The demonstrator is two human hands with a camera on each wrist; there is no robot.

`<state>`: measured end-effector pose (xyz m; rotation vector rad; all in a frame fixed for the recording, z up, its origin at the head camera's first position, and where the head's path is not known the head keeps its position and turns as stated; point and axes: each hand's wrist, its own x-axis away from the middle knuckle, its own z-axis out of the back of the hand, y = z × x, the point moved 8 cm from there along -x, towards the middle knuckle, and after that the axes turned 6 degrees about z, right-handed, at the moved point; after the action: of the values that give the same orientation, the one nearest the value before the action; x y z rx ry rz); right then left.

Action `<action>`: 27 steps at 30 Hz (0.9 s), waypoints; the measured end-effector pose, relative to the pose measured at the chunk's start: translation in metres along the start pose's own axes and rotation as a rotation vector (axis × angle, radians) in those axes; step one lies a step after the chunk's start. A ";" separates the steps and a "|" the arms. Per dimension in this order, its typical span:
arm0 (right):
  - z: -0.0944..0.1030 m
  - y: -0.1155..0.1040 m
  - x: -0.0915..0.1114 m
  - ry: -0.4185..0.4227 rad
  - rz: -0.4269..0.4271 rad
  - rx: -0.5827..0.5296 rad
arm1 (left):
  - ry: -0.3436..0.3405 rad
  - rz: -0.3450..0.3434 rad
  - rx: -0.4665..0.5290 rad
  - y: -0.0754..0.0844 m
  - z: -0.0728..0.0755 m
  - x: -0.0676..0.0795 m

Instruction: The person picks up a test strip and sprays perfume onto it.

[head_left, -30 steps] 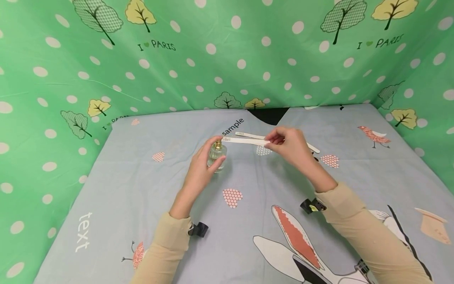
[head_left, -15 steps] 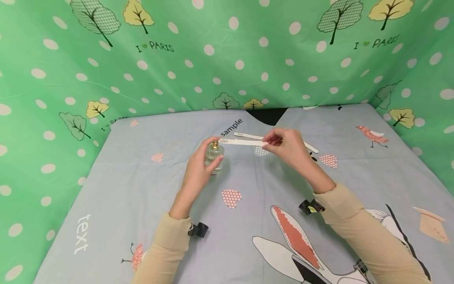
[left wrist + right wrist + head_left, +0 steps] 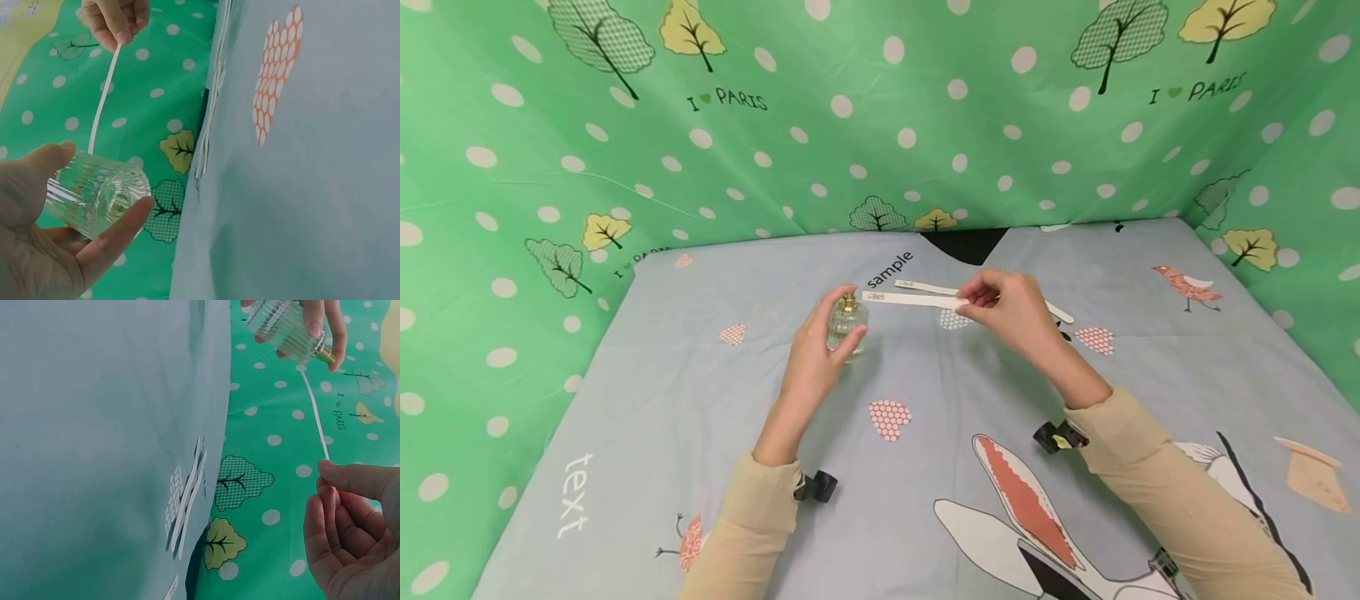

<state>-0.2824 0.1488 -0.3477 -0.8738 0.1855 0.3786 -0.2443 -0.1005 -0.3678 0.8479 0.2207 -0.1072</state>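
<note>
My left hand [image 3: 811, 354] grips a clear ribbed glass perfume bottle [image 3: 847, 329], its index finger up at the gold spray top [image 3: 325, 355] and its thumb along the near side. In the left wrist view the bottle's round base [image 3: 119, 199] faces the camera, raised off the cloth. A thin white paper test strip [image 3: 910, 299] with small print at its left end is pinched between thumb and fingers of my right hand [image 3: 1011, 308]. The strip's printed end points at the spray top, a small gap between them in the head view.
More white strips [image 3: 187, 500] lie on the cloth below the right hand, partly hidden by it in the head view. A grey-blue printed cloth [image 3: 760, 400] covers the table. Behind it hangs a green dotted curtain [image 3: 820, 150].
The bottle and left hand have shifted slightly left, so a gap now shows between the spray top and the strip's end. The right hand keeps its pinch on the strip, nearly still.
</note>
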 end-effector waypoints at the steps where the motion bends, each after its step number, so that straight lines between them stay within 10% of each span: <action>1: 0.000 0.000 0.000 -0.001 -0.003 0.004 | 0.000 0.000 0.004 0.000 0.000 0.000; 27: -0.007 0.020 -0.003 -0.001 -0.030 0.030 | -0.020 0.006 0.002 -0.004 0.003 0.002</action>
<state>-0.2930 0.1547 -0.3656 -0.8458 0.1761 0.3473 -0.2422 -0.1058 -0.3693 0.8488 0.1995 -0.1099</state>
